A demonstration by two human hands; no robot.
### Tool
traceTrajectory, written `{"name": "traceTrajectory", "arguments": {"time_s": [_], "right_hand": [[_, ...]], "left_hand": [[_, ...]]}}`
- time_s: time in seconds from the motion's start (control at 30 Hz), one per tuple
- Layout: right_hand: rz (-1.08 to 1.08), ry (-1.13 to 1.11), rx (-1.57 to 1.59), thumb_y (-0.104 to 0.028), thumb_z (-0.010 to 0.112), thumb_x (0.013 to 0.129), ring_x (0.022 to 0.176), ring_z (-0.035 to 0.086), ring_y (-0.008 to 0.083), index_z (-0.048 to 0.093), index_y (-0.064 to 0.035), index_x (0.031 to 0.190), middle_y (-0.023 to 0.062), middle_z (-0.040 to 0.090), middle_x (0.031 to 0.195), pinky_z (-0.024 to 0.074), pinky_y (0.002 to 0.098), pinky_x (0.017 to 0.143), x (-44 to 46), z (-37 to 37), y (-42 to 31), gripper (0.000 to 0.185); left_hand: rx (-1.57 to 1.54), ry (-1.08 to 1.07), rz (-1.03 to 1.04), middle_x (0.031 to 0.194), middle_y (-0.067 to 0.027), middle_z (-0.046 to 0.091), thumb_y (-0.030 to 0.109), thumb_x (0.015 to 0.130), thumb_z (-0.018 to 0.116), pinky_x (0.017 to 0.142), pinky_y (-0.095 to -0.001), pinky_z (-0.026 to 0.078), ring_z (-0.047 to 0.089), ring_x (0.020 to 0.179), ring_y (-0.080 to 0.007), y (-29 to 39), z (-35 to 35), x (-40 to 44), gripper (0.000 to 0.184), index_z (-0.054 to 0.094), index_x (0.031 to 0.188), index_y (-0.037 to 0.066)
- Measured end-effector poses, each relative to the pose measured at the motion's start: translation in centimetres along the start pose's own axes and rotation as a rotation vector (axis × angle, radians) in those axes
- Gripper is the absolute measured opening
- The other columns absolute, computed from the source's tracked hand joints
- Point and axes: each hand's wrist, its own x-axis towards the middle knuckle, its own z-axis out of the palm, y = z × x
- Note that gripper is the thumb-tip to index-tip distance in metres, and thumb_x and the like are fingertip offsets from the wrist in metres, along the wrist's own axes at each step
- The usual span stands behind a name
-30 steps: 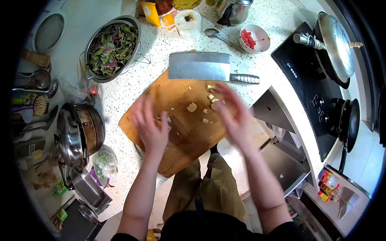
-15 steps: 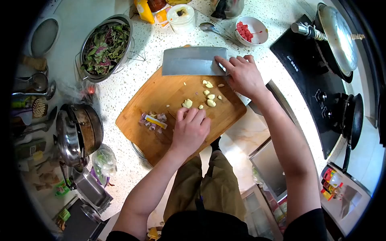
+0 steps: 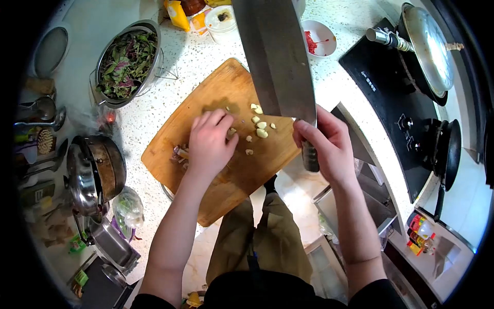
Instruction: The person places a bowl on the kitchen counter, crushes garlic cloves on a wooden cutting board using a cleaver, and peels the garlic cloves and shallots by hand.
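Note:
My right hand (image 3: 327,141) grips the handle of a broad cleaver (image 3: 278,56), whose blade is raised and points away from me over the far right of the wooden cutting board (image 3: 226,193). My left hand (image 3: 212,139) rests over the board with fingers bent around a piece of garlic (image 3: 231,133), partly hidden by the fingers. Several garlic cloves (image 3: 262,133) lie to the right of that hand, below the blade. Chopped purplish pieces with a yellow-white strip (image 3: 180,153) sit at the board's left, partly behind my left hand.
A colander of leafy greens (image 3: 126,67) stands at the upper left, pots (image 3: 95,172) at the left. Beyond the board are a white tub (image 3: 221,23) and a bowl with red bits (image 3: 320,41). A stove (image 3: 381,87) with a lidded pan is at the right.
My right hand has lifted the cleaver from the counter beyond the board and turned its blade to point away. My left hand has moved left, its fingers now around a garlic piece.

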Motion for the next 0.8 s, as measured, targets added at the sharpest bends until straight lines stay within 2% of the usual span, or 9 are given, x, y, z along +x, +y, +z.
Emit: {"name": "traceTrajectory", "arguments": {"time_s": [0.07,0.1,0.23,0.3,0.4,0.43,0.53,0.7,0.8], "right_hand": [[0.052,0.027,0.355,-0.013,0.063,0.104,0.078,0.056,0.0126,0.066,-0.0022,0.110,0.0037,0.062,0.085,0.0477,0.0296,0.075,-1.1,0.3,0.4,0.013],[0.024,-0.005,0.512,-0.009,0.065,0.104,0.081,0.060,0.0137,0.066,0.0019,0.121,0.0052,0.065,0.091,0.0494,0.0292,0.074,-1.3,0.2,1.1,0.021],[0.052,0.037,0.732,-0.007,0.062,0.105,0.086,0.061,0.0175,0.065,0.0011,0.122,0.0083,0.066,0.099,0.0514,0.0314,0.077,-2.5,0.7,2.5,0.019],[0.081,0.085,0.691,-0.008,0.064,0.105,0.084,0.065,0.0158,0.067,-0.0006,0.125,0.0067,0.069,0.097,0.0532,0.0294,0.077,-2.8,1.8,2.6,0.021],[0.121,0.157,0.462,-0.012,0.065,0.107,0.093,0.071,0.0120,0.066,-0.0002,0.130,0.0053,0.073,0.102,0.0575,0.0278,0.081,-3.2,5.0,3.5,0.026],[0.102,0.206,0.549,-0.012,0.063,0.108,0.094,0.070,0.0100,0.066,-0.0005,0.131,0.0047,0.074,0.103,0.0565,0.0267,0.082,-2.8,7.2,4.1,0.026],[0.100,0.151,0.518,-0.009,0.062,0.108,0.096,0.068,0.0088,0.066,0.0017,0.131,0.0042,0.074,0.104,0.0545,0.0266,0.087,-2.9,12.4,5.5,0.026],[0.102,0.185,0.716,-0.008,0.062,0.107,0.100,0.065,0.0106,0.063,0.0008,0.138,0.0049,0.073,0.109,0.0525,0.0268,0.092,-2.5,18.9,6.6,0.032],[0.083,0.151,0.584,-0.009,0.063,0.106,0.100,0.065,0.0108,0.063,0.0006,0.139,0.0075,0.073,0.110,0.0523,0.0270,0.092,-2.0,19.1,6.8,0.034]], "left_hand": [[0.018,-0.039,-0.010,0.105,-0.0102,0.070,0.006,0.083,0.079,0.092,-0.0438,0.051,0.067,0.101,-0.0327,0.2,1.1,1.2,0.020,0.073,0.101,0.007],[0.042,-0.080,-0.017,0.101,-0.0110,0.071,0.005,0.082,0.079,0.088,-0.0444,0.054,0.069,0.095,-0.0345,0.1,1.5,1.5,0.018,0.072,0.099,0.007],[0.094,-0.124,-0.019,0.092,-0.0127,0.071,0.003,0.082,0.079,0.078,-0.0456,0.057,0.070,0.086,-0.0367,-0.7,1.8,1.2,0.015,0.071,0.095,0.006],[0.079,0.015,-0.029,0.091,-0.0131,0.071,0.003,0.081,0.079,0.076,-0.0440,0.058,0.071,0.085,-0.0360,-1.3,1.3,0.7,0.015,0.071,0.094,0.004],[-0.338,0.331,-0.142,0.088,-0.0090,0.073,-0.005,0.087,0.076,0.070,-0.0305,0.056,0.070,0.077,-0.0203,-0.4,-1.7,-2.0,0.013,0.075,0.098,0.002],[-0.337,0.343,-0.251,0.085,-0.0072,0.071,-0.004,0.089,0.074,0.073,-0.0307,0.055,0.069,0.077,-0.0186,0.8,-2.9,-3.8,0.014,0.076,0.101,0.002],[-0.487,0.324,-0.276,0.101,-0.0105,0.072,-0.007,0.088,0.073,0.080,-0.0325,0.057,0.070,0.089,-0.0213,4.6,-4.0,-6.6,0.027,0.076,0.114,0.001],[-0.306,0.348,-0.278,0.114,-0.0130,0.072,-0.008,0.088,0.073,0.088,-0.0359,0.058,0.071,0.100,-0.0261,0.7,-3.0,-9.8,0.030,0.076,0.118,0.000],[-0.202,0.345,-0.276,0.118,-0.0145,0.071,-0.007,0.091,0.071,0.097,-0.0426,0.057,0.070,0.110,-0.0315,-0.8,-2.9,-10.6,0.034,0.074,0.124,0.001]]}}
